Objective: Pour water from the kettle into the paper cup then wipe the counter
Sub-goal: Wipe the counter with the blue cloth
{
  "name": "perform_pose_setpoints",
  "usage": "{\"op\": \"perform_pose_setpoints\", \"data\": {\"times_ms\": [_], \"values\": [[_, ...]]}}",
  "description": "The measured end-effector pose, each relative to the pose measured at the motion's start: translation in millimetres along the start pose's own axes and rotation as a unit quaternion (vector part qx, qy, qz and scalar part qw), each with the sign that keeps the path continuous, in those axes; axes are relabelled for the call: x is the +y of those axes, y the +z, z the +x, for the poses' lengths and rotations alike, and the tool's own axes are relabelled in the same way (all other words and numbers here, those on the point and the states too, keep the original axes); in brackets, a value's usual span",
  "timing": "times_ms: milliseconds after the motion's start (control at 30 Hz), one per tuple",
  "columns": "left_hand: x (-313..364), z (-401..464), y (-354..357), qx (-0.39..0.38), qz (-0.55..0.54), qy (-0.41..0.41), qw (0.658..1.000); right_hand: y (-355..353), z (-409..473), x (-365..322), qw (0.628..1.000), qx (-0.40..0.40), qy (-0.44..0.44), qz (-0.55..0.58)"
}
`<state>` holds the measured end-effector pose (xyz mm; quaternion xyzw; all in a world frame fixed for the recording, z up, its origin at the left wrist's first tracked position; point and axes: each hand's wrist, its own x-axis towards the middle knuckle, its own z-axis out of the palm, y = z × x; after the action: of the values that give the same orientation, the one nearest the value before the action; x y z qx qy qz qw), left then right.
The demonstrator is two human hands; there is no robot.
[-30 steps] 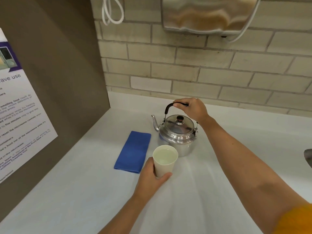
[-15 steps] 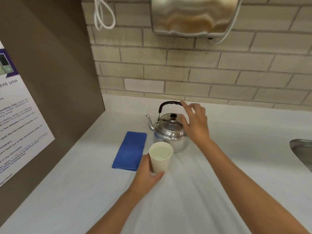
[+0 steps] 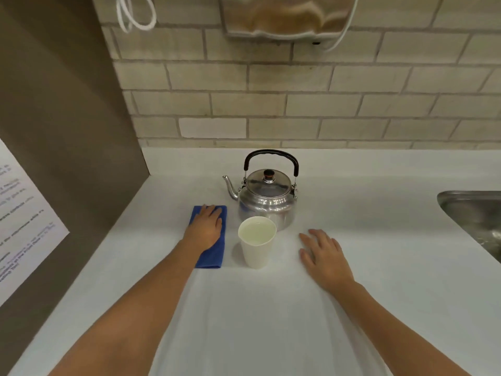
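A steel kettle point(image 3: 267, 198) with a black handle stands upright on the white counter point(image 3: 271, 308), spout to the left. Just in front of it stands a white paper cup point(image 3: 257, 245) holding water. A folded blue cloth point(image 3: 214, 253) lies left of the cup. My left hand point(image 3: 206, 227) lies flat on top of the cloth, fingers spread, covering its far half. My right hand point(image 3: 324, 257) rests palm down on the bare counter right of the cup, holding nothing.
A steel sink point(image 3: 477, 215) is set into the counter at the right edge. A brown panel point(image 3: 62, 131) with a printed notice point(image 3: 24, 213) walls off the left side. A brick wall with a metal dispenser point(image 3: 287, 14) stands behind.
My right hand let go of the kettle handle and came down onto the counter. My left hand released the cup and moved left onto the blue cloth.
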<state>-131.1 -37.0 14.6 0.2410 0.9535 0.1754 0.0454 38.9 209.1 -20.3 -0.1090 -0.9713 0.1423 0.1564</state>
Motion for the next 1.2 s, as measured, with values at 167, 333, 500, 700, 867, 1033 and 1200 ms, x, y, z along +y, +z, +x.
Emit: {"op": "perform_pose_setpoints", "data": {"times_ms": [167, 333, 500, 700, 867, 1033, 1200], "values": [[-2, -10, 21, 0.044, 0.078, -0.016, 0.996, 1, 1, 1, 1.000, -0.005, -0.006, -0.002], [-35, -68, 26, 0.061, 0.049, 0.030, 0.996, -5, -1, -3, 1.000, -0.018, 0.002, 0.006], [-42, -85, 15, 0.065, 0.070, -0.104, 0.990, -9, -4, -8, 0.999, -0.035, 0.025, 0.023], [71, -150, 63, 0.090, 0.065, -0.131, 0.985, -9, -4, -10, 0.998, -0.039, 0.031, 0.030], [83, -195, 76, 0.071, 0.068, -0.053, 0.994, -10, -6, -11, 0.998, -0.035, 0.026, 0.035], [68, -198, 62, 0.101, 0.064, -0.165, 0.979, -16, -4, -3, 0.996, -0.073, 0.008, 0.043], [162, -190, 96, 0.078, 0.049, -0.137, 0.986, -34, -2, 31, 0.996, -0.087, -0.003, -0.026]]}}
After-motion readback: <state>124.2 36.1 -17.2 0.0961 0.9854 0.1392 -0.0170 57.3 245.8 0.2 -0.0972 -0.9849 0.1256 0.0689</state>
